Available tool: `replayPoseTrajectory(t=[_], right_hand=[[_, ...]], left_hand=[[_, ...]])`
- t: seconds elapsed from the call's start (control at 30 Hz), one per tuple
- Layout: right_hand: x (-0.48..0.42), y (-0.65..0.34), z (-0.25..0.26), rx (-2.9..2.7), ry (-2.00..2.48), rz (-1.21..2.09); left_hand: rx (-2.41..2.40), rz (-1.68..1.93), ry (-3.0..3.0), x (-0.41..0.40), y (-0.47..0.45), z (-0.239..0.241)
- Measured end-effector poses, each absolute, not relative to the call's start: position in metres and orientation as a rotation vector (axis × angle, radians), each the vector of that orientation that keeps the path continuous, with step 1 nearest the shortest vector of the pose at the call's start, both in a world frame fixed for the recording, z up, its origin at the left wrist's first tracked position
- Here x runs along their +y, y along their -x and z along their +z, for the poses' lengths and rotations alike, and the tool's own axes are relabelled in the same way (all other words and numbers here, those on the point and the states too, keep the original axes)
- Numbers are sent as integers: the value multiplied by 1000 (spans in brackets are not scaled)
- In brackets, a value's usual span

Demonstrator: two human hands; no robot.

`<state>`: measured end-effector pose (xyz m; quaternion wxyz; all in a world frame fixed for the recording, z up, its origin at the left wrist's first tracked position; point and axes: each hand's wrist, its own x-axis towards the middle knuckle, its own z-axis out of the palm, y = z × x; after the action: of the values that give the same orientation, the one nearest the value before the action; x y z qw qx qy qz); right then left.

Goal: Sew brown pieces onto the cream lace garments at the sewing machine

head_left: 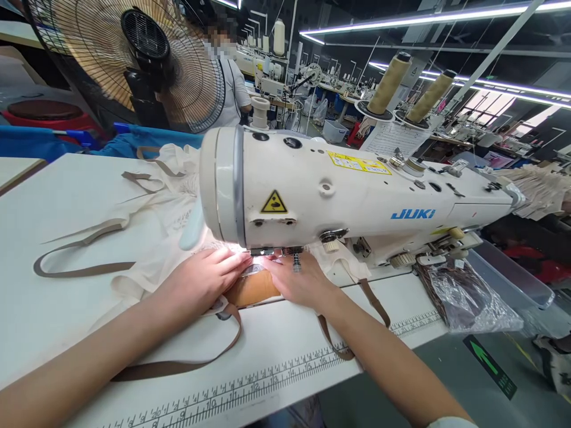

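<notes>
Cream fabric (154,258) feeds best kept flat under the sewing machine (312,184); right hand (301,280) at three o'clock from left hand (212,276), grips unclear.

The sewing machine (289,184) had a smooth, glossy shell; the cloth (163,252) looked gauzy and matt, the bag (477,300) shiny, crinkled plastic.

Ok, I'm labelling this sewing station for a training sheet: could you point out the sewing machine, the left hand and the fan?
Sewing machine (352,193): head view, side of its white body.
Left hand (208,271): head view, back of the hand.
Fan (145,43): head view, dark central hub.
</notes>
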<state>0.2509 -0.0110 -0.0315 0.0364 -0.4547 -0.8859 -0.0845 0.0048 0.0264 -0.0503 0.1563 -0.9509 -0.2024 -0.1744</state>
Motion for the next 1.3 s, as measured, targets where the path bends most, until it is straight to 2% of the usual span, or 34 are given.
replayPoseTrajectory(t=[0.5,0.7,1.3], right_hand=[[-15,-250,-25,-2762,1482,-165],[-11,-255,-27,-2768,1462,-137],[-18,-255,-37,-2659,1423,-227]], left_hand=[[-637,-548,2782,25,-4,-51],[-656,-452,2756,24,-5,-55],[-637,-555,2651,13,-8,-56]])
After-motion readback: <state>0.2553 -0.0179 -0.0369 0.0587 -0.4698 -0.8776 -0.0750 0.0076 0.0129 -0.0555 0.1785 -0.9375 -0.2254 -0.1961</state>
